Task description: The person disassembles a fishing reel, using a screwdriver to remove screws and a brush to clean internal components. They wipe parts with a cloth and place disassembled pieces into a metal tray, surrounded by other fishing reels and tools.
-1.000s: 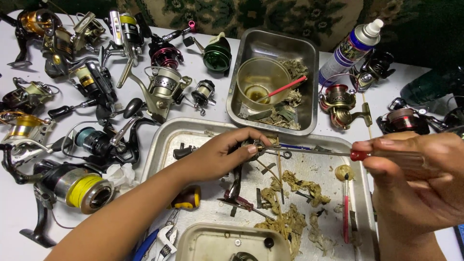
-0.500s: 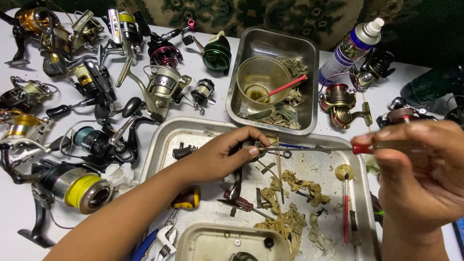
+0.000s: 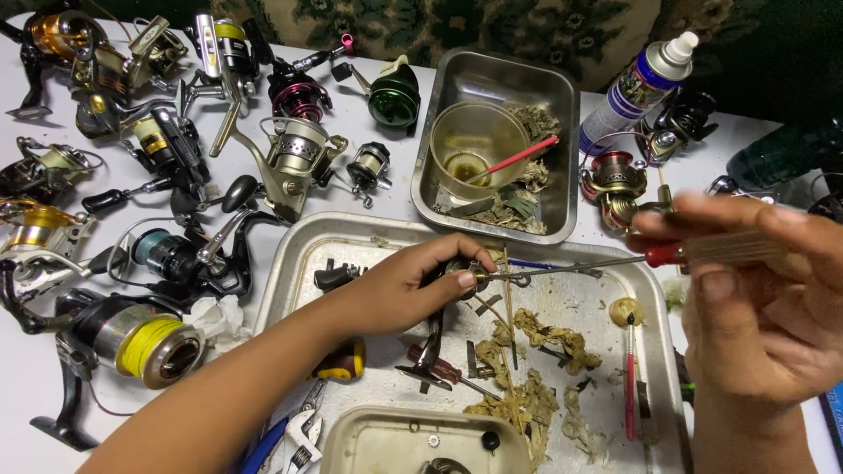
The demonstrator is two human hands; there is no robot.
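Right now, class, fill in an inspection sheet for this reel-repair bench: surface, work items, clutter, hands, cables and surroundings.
Surface: white table carrying a large grimy metal tray.
Work items: small dark reel part pinched over the tray; long thin red-handled screwdriver with its tip at that part.
Clutter: many fishing reels, among them a yellow-line spinning reel; smaller steel pan holding a clear cup and dirty wipes; blue-and-white spray can; soiled tissue scraps; yellow-handled tool.
Hands: left hand fingers closed on the part; right hand gripping the screwdriver handle, blurred.
Cables: nothing seen.
Surroundings: dark patterned fabric behind the table.
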